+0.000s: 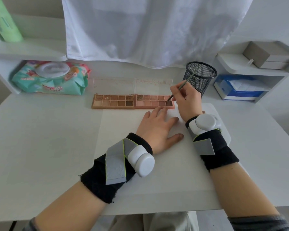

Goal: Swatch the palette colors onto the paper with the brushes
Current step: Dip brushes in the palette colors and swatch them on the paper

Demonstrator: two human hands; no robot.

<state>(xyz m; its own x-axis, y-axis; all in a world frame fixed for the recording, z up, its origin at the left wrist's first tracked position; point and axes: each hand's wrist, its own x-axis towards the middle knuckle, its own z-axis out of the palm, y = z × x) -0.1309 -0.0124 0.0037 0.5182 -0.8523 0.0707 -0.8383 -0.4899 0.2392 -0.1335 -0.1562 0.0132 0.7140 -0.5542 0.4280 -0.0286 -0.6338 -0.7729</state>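
Observation:
Two open eyeshadow palettes (133,102) with brown and pink pans lie side by side at the middle of the white table, clear lids standing up behind them. A white sheet of paper (123,164) lies in front of them. My right hand (188,100) pinches a thin brush (184,84), whose tip dips into a dark brown pan at the right palette's lower right corner. My left hand (157,129) rests flat on the paper with fingers spread, fingertips near the palette's front edge.
A black mesh pen cup (199,77) stands just behind my right hand. A pack of wet wipes (50,79) lies at the back left, a blue tissue box (237,89) under a shelf at the right. A green bottle (3,20) stands back left. White cloth hangs behind.

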